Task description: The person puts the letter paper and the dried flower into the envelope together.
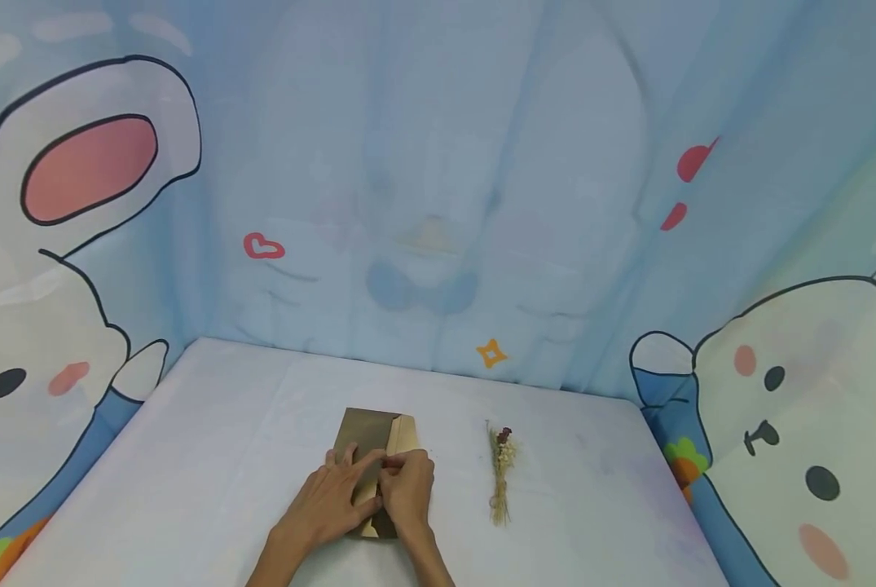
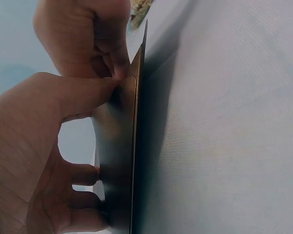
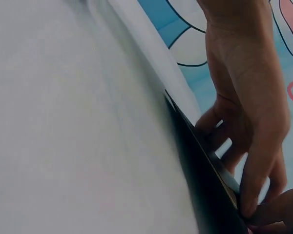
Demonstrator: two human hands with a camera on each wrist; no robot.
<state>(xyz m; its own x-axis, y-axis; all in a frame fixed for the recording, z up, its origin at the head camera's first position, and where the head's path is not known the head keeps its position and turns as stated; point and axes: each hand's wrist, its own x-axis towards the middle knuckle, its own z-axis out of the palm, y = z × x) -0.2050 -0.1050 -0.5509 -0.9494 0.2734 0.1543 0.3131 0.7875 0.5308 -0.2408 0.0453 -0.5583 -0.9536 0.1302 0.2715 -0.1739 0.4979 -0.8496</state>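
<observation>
A flat envelope [image 1: 363, 428], dark gold-brown with a lighter gold flap [image 1: 405, 434] along its right side, lies on the white table. My left hand [image 1: 329, 499] rests on it with spread fingers, thumb and index finger near the flap's edge. Just to the right, my right hand [image 1: 410, 487] has curled fingers and pinches at that same edge. Seen from the left wrist, the envelope [image 2: 118, 170] is edge-on, and the right hand's fingertips [image 2: 119, 68] meet the left thumb there. What lies under the right fingertips is hidden.
A small bunch of dried flowers [image 1: 501, 477] tied with string lies to the right of the envelope. The white tabletop [image 1: 188, 456] runs back to a blue cartoon-printed curtain [image 1: 438, 163], which also rises along both sides.
</observation>
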